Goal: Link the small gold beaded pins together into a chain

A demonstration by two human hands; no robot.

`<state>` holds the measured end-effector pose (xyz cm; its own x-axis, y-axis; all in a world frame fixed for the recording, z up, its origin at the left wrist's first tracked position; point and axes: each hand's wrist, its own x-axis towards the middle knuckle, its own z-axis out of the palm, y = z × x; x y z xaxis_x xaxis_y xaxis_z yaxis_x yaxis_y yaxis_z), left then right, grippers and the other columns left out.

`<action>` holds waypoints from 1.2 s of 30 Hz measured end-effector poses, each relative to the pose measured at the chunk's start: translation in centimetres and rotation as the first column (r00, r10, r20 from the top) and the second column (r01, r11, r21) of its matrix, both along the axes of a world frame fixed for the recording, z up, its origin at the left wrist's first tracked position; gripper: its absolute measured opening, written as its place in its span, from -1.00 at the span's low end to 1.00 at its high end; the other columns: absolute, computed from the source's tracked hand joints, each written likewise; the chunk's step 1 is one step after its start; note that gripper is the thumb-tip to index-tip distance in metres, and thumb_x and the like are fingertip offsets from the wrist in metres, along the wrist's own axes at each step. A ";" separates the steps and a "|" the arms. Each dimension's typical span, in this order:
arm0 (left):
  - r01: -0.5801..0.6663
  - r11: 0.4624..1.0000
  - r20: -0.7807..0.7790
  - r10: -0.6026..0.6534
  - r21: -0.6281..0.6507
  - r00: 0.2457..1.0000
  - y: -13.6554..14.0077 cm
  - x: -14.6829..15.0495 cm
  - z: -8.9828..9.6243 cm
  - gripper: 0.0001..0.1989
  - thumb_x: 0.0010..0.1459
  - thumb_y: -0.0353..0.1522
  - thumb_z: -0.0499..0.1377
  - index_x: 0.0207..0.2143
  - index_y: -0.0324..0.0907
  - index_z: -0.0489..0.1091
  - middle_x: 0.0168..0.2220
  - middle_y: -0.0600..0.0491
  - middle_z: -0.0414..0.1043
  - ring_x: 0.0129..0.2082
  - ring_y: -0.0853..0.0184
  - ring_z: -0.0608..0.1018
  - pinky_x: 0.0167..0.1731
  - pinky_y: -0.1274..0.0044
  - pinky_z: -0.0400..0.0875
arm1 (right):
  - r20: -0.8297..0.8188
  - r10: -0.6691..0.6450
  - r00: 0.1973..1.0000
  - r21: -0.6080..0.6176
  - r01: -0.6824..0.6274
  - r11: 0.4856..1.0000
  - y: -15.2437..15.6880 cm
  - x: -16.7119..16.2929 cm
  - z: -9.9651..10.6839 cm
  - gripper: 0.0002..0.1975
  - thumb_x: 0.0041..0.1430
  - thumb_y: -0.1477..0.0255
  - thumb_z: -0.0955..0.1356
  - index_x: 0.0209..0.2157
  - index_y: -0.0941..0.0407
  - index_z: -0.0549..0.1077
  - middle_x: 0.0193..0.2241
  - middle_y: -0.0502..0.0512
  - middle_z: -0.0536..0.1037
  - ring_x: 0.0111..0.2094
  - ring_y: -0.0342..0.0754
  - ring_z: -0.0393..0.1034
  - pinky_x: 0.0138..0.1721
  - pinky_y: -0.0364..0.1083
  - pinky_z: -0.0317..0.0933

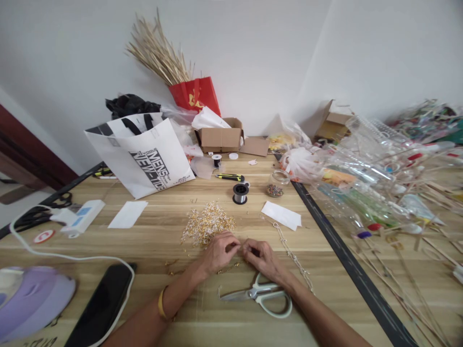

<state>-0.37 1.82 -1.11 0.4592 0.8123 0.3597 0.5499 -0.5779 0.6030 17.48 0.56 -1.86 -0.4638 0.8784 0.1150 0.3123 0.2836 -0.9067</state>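
Observation:
My left hand (220,251) and my right hand (261,256) meet over the table with thumbs and forefingers pinched, tips almost touching. Whatever sits between the fingertips is too small to make out. Just beyond my left hand lies a loose heap of gold and clear beads (206,222). A thin gold beaded strand (230,268) shows on the wood below the hands. Scissors (265,295) with pale green handles rest under my right wrist, blades pointing left. Right of that wrist runs a beaded chain (292,255). A spool of silvery wire (240,193) stands behind the heap.
A glass jar of small beads (277,185), a yellow utility knife (230,177) and white papers (282,215) lie farther back. At left are a power strip (84,218), a black phone (103,303) and a white bag (141,156). Plastic bottles (343,212) crowd the right.

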 end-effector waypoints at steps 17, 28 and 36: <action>0.008 1.000 -0.009 -0.008 -0.005 1.000 -0.1 0.0 0.2 -0.89 0.07 -0.50 0.14 -0.49 -0.21 0.42 -0.50 0.06 0.45 -0.44 0.36 0.44 -0.36 0.53 0.31 | -0.009 0.002 1.000 0.003 -0.002 1.000 0.0 0.0 -0.2 -0.83 0.12 0.43 0.24 -0.51 0.18 0.33 -0.62 -0.08 0.26 -0.56 -0.20 0.10 -0.52 -0.22 -0.03; 0.013 1.000 -0.009 -0.013 0.011 1.000 -0.1 0.0 0.2 -0.88 0.09 -0.47 0.13 -0.49 -0.20 0.43 -0.51 0.06 0.44 -0.45 0.36 0.44 -0.37 0.53 0.31 | -0.002 -0.012 1.000 0.000 0.012 1.000 0.1 0.0 -0.1 -0.82 0.12 0.42 0.25 -0.52 0.18 0.34 -0.63 -0.08 0.26 -0.57 -0.20 0.09 -0.52 -0.22 -0.03; -0.006 1.000 -0.007 0.006 -0.018 1.000 -0.1 0.1 0.3 -0.88 0.08 -0.48 0.14 -0.48 -0.20 0.42 -0.50 0.06 0.45 -0.43 0.36 0.45 -0.36 0.54 0.32 | 0.003 -0.002 1.000 -0.002 0.002 1.000 0.0 0.0 -0.2 -0.84 0.11 0.46 0.24 -0.51 0.18 0.34 -0.62 -0.08 0.25 -0.56 -0.20 0.08 -0.53 -0.22 -0.06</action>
<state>-0.31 1.72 -0.84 0.4563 0.8215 0.3419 0.5575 -0.5634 0.6097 17.52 0.59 -2.07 -0.4623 0.8796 0.1120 0.3153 0.2811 -0.9064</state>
